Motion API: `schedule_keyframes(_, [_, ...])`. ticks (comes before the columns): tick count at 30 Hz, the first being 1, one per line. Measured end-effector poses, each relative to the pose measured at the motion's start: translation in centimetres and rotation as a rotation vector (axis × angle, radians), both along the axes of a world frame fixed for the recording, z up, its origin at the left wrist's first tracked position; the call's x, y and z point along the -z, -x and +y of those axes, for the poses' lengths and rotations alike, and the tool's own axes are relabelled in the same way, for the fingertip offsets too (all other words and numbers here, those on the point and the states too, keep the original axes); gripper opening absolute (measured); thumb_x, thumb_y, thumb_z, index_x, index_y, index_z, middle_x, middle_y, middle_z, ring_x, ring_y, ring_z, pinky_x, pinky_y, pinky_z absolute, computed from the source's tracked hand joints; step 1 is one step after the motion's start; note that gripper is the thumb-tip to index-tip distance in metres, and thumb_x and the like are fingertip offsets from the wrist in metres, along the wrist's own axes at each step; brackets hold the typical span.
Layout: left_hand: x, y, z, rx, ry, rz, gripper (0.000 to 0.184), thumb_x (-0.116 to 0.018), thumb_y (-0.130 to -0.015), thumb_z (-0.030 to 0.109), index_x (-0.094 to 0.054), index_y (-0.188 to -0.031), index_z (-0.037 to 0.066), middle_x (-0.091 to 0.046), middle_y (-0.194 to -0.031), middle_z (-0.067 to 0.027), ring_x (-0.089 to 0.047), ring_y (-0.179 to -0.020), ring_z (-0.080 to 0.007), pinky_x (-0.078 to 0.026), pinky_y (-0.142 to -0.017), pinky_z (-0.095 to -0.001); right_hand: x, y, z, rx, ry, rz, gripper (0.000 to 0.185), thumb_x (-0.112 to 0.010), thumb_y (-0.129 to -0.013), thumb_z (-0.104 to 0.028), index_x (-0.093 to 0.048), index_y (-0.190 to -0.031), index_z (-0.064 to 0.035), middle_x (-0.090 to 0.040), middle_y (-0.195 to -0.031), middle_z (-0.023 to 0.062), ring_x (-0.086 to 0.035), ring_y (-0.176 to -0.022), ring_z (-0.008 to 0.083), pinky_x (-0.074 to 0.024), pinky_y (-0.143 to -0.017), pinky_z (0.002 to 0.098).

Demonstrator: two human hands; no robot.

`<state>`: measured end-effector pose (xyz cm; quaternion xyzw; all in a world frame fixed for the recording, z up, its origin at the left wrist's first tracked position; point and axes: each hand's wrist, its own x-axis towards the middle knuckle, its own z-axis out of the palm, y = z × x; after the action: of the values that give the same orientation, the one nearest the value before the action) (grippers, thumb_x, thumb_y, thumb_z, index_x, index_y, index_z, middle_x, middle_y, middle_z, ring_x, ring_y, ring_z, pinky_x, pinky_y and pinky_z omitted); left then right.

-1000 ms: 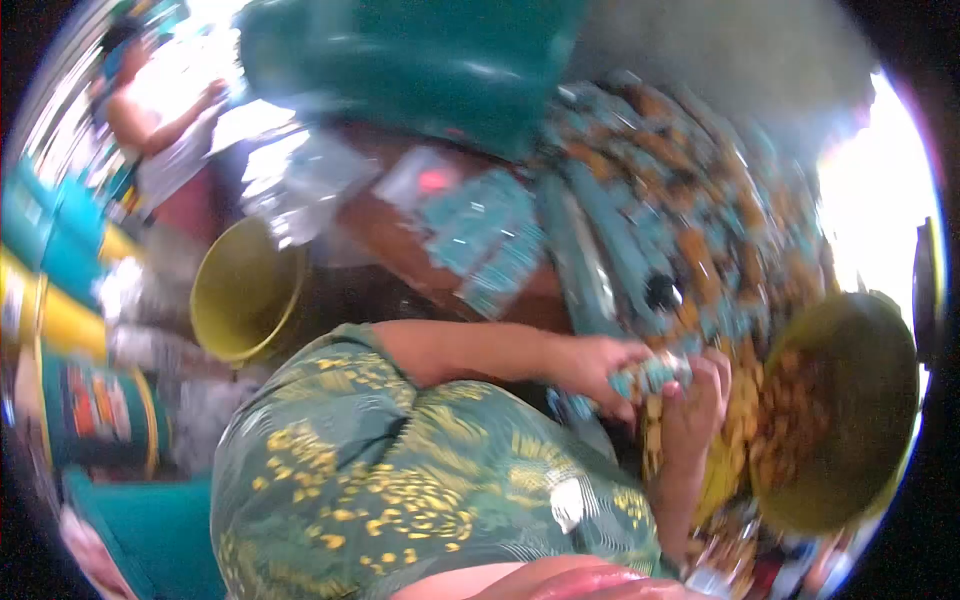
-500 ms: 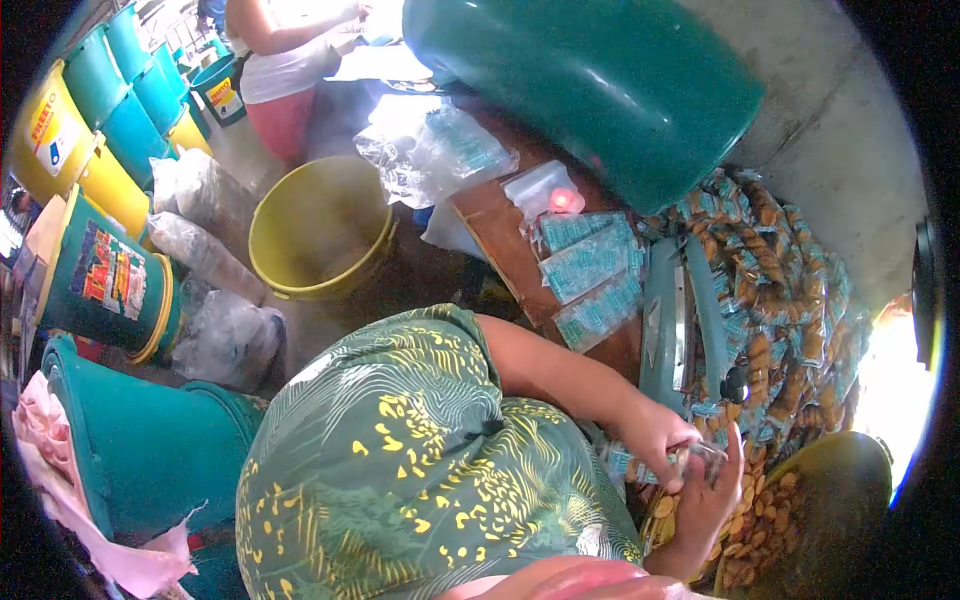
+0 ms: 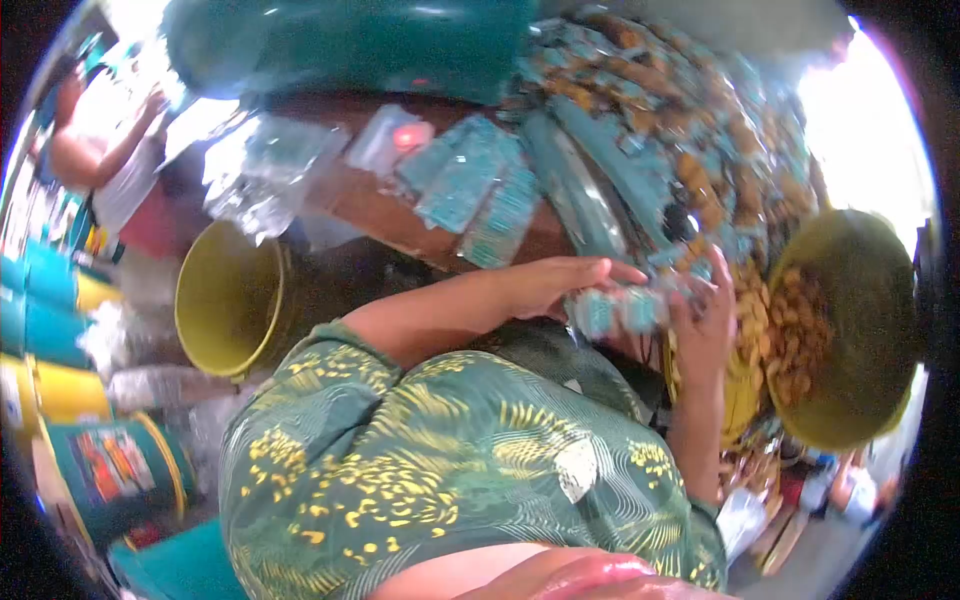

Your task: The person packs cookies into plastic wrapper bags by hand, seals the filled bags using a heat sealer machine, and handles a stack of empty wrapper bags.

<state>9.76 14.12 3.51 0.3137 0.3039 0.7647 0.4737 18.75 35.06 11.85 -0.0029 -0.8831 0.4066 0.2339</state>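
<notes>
Wearing a green shirt (image 3: 430, 450) with yellow pattern, which fills the lower middle of the frame. Next, big heap (image 3: 740, 150) of clear wrappers, teal print over brown contents, upper right. Teal drum (image 3: 350, 50) on its side along the top, upper left to centre. Right yellow bucket (image 3: 870, 310), right edge of frame, tilted, loose brown pieces (image 3: 800, 330) in it. Labelled teal bucket (image 3: 110, 470), lower left. Another person (image 3: 110, 160) at upper left, arm raised. Left yellow bucket (image 3: 230, 300), left of centre, mouth facing me. Long teal device (image 3: 548, 170) with a metal strip, upper centre, beside the heap. Flat teal-printed packets (image 3: 460, 190) overlap on a brown tabletop (image 3: 375, 210), upper middle. My right hand (image 3: 705, 315), right of centre, has bent fingers pinching the right end of a clear teal-printed packet (image 3: 620, 312); that packet sits between my hands, just right of frame centre, blurred. My left hand (image 3: 555, 287) lies along its upper left edge; can't tell whether those fingers close on it. Small pinkish-red thing (image 3: 410, 135), upper middle, by the flat packets.
</notes>
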Motion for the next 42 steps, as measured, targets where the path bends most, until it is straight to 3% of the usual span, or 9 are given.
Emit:
schedule_keyframes(4, [0.8,0.3,-1.2,-0.287,0.287,0.277,0.052,-0.064,-0.095,0.026,-0.044,-0.137,0.003,-0.062,-0.116,-0.0096,-0.063,-0.097,-0.0159,-0.051,-0.085,-0.0301,3.8,2.3,-0.3,-0.072,0.285,-0.137,0.068,-0.066,-0.083,0.003,-0.039,-0.144,-0.0086,-0.065,-0.116,0.0123,-0.061,-0.107,0.0210,-0.0482,-0.094,0.0339])
schedule_keyframes(7, [1.0,1.6,-2.4,-0.408,0.354,0.111,0.051,-0.066,-0.092,0.014,-0.044,-0.135,0.001,-0.061,-0.115,-0.0117,-0.064,-0.092,-0.0163,-0.051,-0.086,-0.0292,3.9,5.9,1.7,-0.143,0.263,0.007,0.064,-0.060,-0.087,0.004,-0.038,-0.145,-0.0091,-0.062,-0.120,0.0116,-0.059,-0.105,0.0200,-0.0480,-0.093,0.0322])
schedule_keyframes(11, [1.4,4.3,-4.5,-0.500,0.344,0.002,0.048,-0.065,-0.093,0.017,-0.044,-0.135,0.005,-0.063,-0.113,-0.0102,-0.067,-0.089,-0.0192,-0.055,-0.072,-0.0322,-3.2,8.4,1.1,-0.144,0.336,0.117,0.062,-0.054,-0.089,0.007,-0.036,-0.146,-0.0102,-0.058,-0.125,0.0130,-0.055,-0.104,0.0176,-0.0468,-0.093,0.0300])
schedule_keyframes(14, [1.3,5.9,-5.3,-0.470,0.356,-0.048,0.051,-0.063,-0.094,0.022,-0.042,-0.138,0.007,-0.064,-0.112,-0.0109,-0.066,-0.092,-0.0209,-0.056,-0.069,-0.0340,-6.9,8.5,-1.2,-0.241,-0.076,-0.039,0.060,-0.045,-0.090,0.006,-0.034,-0.147,-0.0080,-0.055,-0.132,0.0147,-0.055,-0.109,0.0210,-0.0417,-0.101,0.0339])
schedule_keyframes(19, [0.6,6.6,-5.5,-0.460,0.396,-0.091,0.044,-0.063,-0.095,0.019,-0.046,-0.133,0.005,-0.063,-0.113,-0.0094,-0.065,-0.094,-0.0198,-0.056,-0.074,-0.0330,-3.4,10.6,-4.3,-0.107,-0.680,-0.111,0.061,-0.049,-0.089,-0.003,-0.032,-0.148,-0.0086,-0.052,-0.132,0.0250,-0.050,-0.122,0.0398,-0.0394,-0.103,0.0475])
schedule_keyframes(28, [1.5,9.7,-5.1,-0.535,0.598,0.376,0.044,-0.064,-0.095,0.027,-0.053,-0.130,0.004,-0.062,-0.115,-0.0045,-0.054,-0.108,-0.0125,-0.044,-0.094,-0.0300,-2.5,10.6,-4.4,-0.154,-0.587,-0.385,0.058,-0.061,-0.088,-0.040,-0.049,-0.137,-0.0124,-0.062,-0.118,0.0220,-0.061,-0.106,0.0400,-0.0487,-0.092,0.0481])
schedule_keyframes(35, [2.5,10.8,-2.0,-0.551,0.675,0.667,0.052,-0.067,-0.092,0.037,-0.050,-0.127,0.001,-0.062,-0.118,-0.0132,-0.059,-0.107,-0.0207,-0.049,-0.090,-0.0356,-1.9,10.3,-4.1,-0.182,-0.572,-0.225,0.053,-0.062,-0.086,-0.048,-0.059,-0.127,-0.0138,-0.064,-0.111,0.0198,-0.063,-0.098,0.0400,-0.0501,-0.089,0.0474])
schedule_keyframes(39, [2.0,9.3,-1.8,-0.590,0.738,0.488,0.059,-0.068,-0.090,0.041,-0.049,-0.128,0.001,-0.062,-0.115,-0.0172,-0.061,-0.107,-0.0229,-0.051,-0.087,-0.0361,-1.8,10.4,-4.0,-0.186,-0.571,-0.218,0.054,-0.061,-0.086,-0.050,-0.059,-0.126,-0.0142,-0.064,-0.109,0.0199,-0.063,-0.101,0.0386,-0.0507,-0.087,0.0474])
schedule_keyframes(42, [-1.6,6.4,-1.8,-0.636,0.906,0.588,0.063,-0.069,-0.088,0.041,-0.047,-0.132,0.002,-0.063,-0.115,-0.0168,-0.060,-0.108,-0.0224,-0.049,-0.090,-0.0369,-1.6,10.2,-4.0,-0.181,-0.481,-0.123,0.045,-0.065,-0.084,-0.041,-0.062,-0.120,-0.0127,-0.062,-0.115,0.0170,-0.061,-0.104,0.0375,-0.0483,-0.091,0.0479])
